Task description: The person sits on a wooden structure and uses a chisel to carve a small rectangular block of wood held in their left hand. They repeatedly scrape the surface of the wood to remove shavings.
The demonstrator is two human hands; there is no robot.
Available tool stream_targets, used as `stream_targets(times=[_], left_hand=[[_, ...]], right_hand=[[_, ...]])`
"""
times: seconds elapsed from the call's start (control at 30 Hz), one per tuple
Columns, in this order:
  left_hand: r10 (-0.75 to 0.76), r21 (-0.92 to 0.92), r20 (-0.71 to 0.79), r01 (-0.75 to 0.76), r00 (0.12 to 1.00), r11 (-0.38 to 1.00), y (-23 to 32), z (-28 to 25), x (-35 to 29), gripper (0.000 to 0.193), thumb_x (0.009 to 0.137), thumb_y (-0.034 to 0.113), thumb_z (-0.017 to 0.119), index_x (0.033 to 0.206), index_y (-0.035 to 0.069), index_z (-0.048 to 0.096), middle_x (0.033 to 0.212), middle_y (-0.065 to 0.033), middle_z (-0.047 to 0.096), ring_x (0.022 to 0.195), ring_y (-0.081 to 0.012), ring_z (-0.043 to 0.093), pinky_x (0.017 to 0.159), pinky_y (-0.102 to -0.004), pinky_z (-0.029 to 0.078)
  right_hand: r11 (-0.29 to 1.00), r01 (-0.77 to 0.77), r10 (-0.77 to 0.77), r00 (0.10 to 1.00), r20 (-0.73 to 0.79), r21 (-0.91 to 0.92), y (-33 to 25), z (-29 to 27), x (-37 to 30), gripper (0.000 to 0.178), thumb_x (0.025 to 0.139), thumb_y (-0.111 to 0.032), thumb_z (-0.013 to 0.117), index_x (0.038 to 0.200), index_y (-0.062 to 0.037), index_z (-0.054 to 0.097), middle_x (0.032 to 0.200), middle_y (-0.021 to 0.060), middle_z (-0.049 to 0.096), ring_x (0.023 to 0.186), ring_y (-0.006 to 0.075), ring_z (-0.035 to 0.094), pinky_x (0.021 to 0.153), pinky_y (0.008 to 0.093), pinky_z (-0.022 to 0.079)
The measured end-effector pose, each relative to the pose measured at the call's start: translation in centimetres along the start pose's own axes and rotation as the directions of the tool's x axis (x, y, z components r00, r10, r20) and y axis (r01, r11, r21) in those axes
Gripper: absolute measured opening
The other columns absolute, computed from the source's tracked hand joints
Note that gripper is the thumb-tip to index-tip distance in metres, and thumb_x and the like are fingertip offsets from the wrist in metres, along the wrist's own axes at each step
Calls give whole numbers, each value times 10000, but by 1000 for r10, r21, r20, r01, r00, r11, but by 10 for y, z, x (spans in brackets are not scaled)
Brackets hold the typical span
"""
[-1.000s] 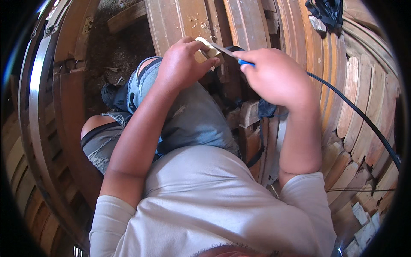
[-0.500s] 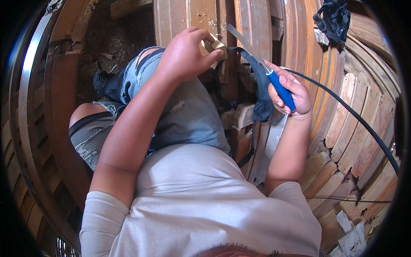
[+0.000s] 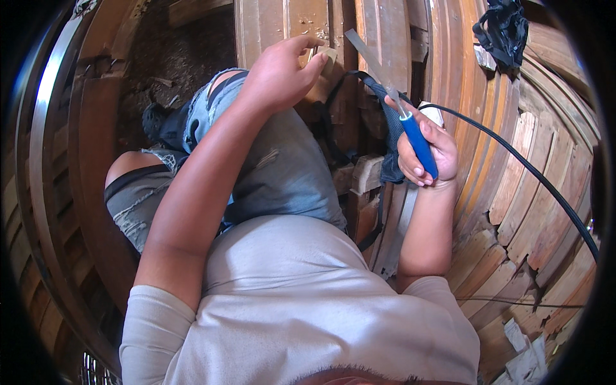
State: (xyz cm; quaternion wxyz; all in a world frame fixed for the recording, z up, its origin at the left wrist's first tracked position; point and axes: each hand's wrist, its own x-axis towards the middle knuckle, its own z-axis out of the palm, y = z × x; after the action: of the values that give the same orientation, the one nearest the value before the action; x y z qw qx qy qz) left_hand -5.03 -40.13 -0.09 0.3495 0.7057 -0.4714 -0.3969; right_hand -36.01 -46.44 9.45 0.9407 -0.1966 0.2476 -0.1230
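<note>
In my closed left hand (image 3: 282, 72), raised over my left knee, is a small pale wood block (image 3: 330, 59). My fingers partly hide it, so its full shape does not show. My right hand (image 3: 431, 151) is wrapped round the blue handle of a chisel (image 3: 420, 147). Its long flat metal blade slants up and to the left, its tip just right of the block and apart from it. My right index finger stretches along the base of the blade.
Curled wood shavings (image 3: 316, 35) lie on the brown boards (image 3: 260, 29) ahead. A dark mesh bag with a strap (image 3: 390, 163) sits between my leg and right forearm. A black cable (image 3: 520, 157) curves along the right. A crumpled black bag (image 3: 502, 32) lies far right.
My left hand and the block have shifted slightly up and left. My right hand has tilted the chisel a little more upright, and its index finger now reaches along the blade's base.
</note>
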Motion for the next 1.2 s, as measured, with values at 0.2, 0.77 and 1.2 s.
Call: stream_targets(times=[0.2,0.77,1.2], left_hand=[[-18,-97,-28,15,999,995,-5,2,-3,472,1047,374,695,1385,47,734,1322,-276,765,1174,-445,765,1050,-506,591],[193,460,133,-233,972,857,5,4,-24,928,837,588,889,1537,49,608,1490,-200,689,1375,-404,668,1175,-486,537],[-64,594,324,-150,944,791,17,5,-4,1179,754,694,917,1598,-19,507,1521,-232,670,1444,-383,633,1226,-456,506]], right_hand=[[1000,21,-21,999,28,-12,8,1,-1,687,1193,-263,466,1757,48,228,679,226,626,378,150,488,359,250,434],[508,-365,-311,767,-561,-781,78,11,10,537,1118,-142,662,1651,-194,615,899,26,694,719,85,620,723,279,535],[242,-466,-397,753,-525,-851,97,43,8,514,1108,-173,636,1620,-215,613,1193,319,757,1163,508,725,1002,510,572]])
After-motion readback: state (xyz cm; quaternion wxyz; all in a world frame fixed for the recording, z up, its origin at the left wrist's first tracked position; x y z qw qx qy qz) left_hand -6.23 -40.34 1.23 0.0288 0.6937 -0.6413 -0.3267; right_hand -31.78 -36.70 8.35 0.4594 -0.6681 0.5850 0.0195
